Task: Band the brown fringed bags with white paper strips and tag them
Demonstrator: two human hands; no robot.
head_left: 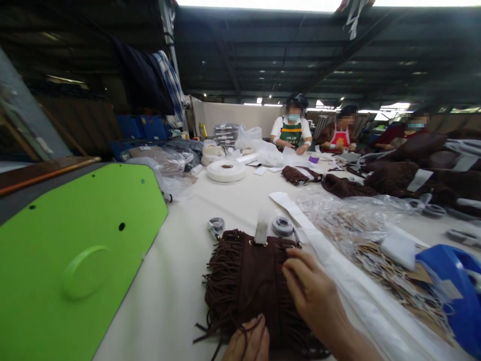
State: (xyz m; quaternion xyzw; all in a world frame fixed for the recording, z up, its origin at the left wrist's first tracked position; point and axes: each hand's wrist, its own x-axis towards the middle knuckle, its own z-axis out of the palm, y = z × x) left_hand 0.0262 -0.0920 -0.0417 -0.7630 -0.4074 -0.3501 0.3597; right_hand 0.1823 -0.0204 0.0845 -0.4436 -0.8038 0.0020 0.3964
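A dark brown fringed bag (259,286) lies flat in front of me, long strands hanging along both sides. Metal eyelets line its top edge, and a white strip (261,228) stands up from the middle there. At the bag's lower end, my left hand (248,341) is closed, with thin brown fringe strands running across and between its fingers. My right hand (315,296) touches the upper right part of the bag, thumb and fingertips pinched together at the fringe; what they grip is hidden. Just beyond the top edge lie a coiled grey strap (282,226) and another coiled strap with a metal clasp (215,225).
A bright green panel (75,250) fills the left side. White strips (338,271), clear plastic bags, a pile of loops (398,276) and a blue container (451,296) are at right. Farther off are a white roll (225,171), more brown bags (394,180) and several co-workers.
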